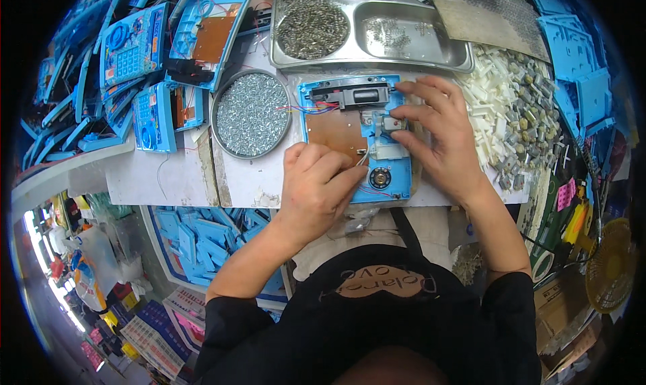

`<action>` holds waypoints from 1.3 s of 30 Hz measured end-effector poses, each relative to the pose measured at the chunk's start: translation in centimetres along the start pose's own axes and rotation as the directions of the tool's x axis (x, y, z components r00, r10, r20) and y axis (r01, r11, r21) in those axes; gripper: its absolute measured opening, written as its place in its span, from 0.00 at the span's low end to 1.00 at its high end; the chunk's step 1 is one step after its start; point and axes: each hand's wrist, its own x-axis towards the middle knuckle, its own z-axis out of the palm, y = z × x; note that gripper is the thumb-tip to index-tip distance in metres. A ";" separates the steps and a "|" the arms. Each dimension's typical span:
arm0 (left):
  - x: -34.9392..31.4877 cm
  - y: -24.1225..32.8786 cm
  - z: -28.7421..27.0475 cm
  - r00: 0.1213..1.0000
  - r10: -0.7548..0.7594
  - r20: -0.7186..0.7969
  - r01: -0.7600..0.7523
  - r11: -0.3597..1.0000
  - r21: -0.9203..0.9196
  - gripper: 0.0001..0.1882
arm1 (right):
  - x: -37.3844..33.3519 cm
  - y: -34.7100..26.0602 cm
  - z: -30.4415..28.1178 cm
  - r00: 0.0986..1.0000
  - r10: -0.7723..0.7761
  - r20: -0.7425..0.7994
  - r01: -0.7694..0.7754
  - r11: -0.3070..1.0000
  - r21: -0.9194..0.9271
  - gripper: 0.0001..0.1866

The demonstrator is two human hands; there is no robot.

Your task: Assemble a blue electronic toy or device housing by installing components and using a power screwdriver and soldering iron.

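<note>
A light blue plastic housing [402, 176] lies open on the worktable, its inner side up. It contains a brown circuit board [333, 134], a black battery-holder-like part [360, 97], a small silver motor [391, 124] and a round speaker [380, 178]. My left hand [319, 183] is closed at the board's lower edge, its fingertips pinching a thin pale piece too small to name. At the housing's right side my right hand [441, 132] curls in, with thumb and index finger either side of the motor. Red and blue wires [303, 108] stick out to the left.
Left of the housing stands a round dish of screws [250, 114]. A metal compartment tray [282, 56] with small metal parts sits behind. White plastic pieces [494, 92] and small motors [528, 126] are heaped at right. Blue housings [134, 45] pile up at left; more fill a bin [202, 240] below.
</note>
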 end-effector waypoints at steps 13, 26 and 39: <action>2.2 -4.9 -1.4 0.885 -0.339 -0.321 0.300 0.940 -0.165 0.13 | 1.1 -0.5 -0.5 0.981 0.092 0.173 -0.072 0.991 -0.116 0.14; 0.4 -3.9 -0.1 0.939 -0.037 -0.343 0.059 0.997 0.054 0.10 | 5.5 -2.8 3.4 0.965 -0.241 0.102 0.246 0.969 -0.038 0.18; 0.7 -4.2 -1.3 0.933 -0.236 -0.270 0.206 0.969 -0.136 0.08 | 7.4 -3.0 4.4 0.926 -0.340 0.164 0.351 0.935 -0.043 0.13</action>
